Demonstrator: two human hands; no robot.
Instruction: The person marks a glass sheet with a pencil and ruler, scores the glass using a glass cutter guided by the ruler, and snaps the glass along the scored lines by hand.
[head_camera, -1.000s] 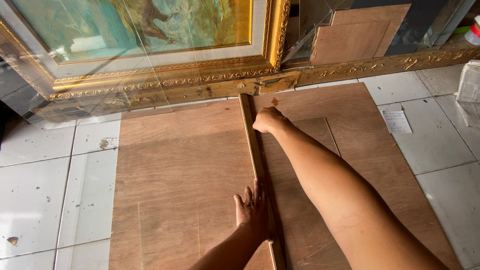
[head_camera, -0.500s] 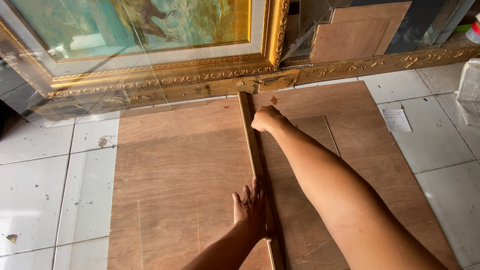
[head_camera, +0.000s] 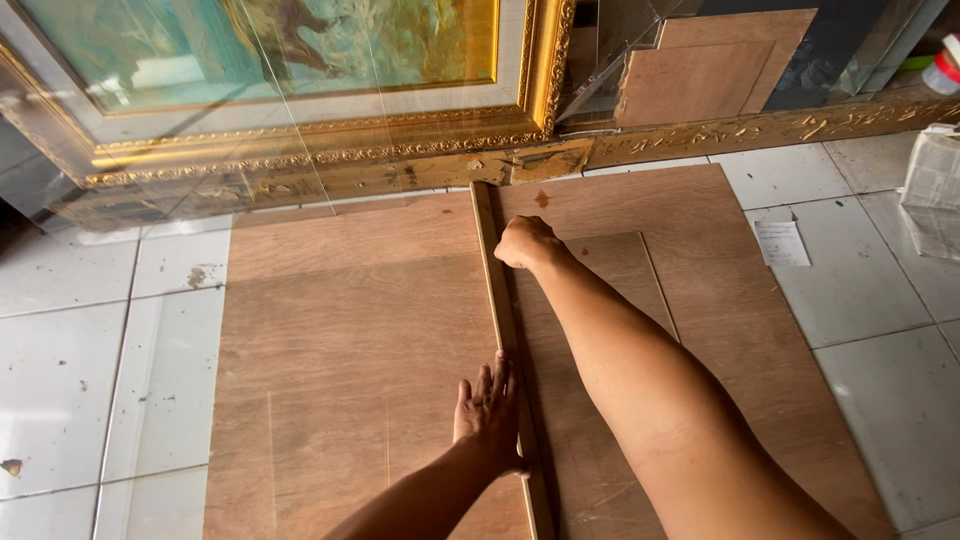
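White floor tiles (head_camera: 120, 380) are covered by a plywood sheet (head_camera: 350, 360), on which a wooden strip (head_camera: 497, 290) is laid lengthwise. It is pressed flat by the open left hand (head_camera: 487, 412). The right hand (head_camera: 525, 242) is closed in a fist beside it; its contents cannot be seen.

One cam only, head-worn, so no 2nd view to share anything w/. It looked steeply down and fwd from above the plywood sheet (head_camera: 350, 340) on the tiled floor (head_camera: 90, 380). Fairly close: both forearms filled the lower frame, sheet's near edge cut off. Far edge met the gilt picture frame (head_camera: 300, 150) along the top.
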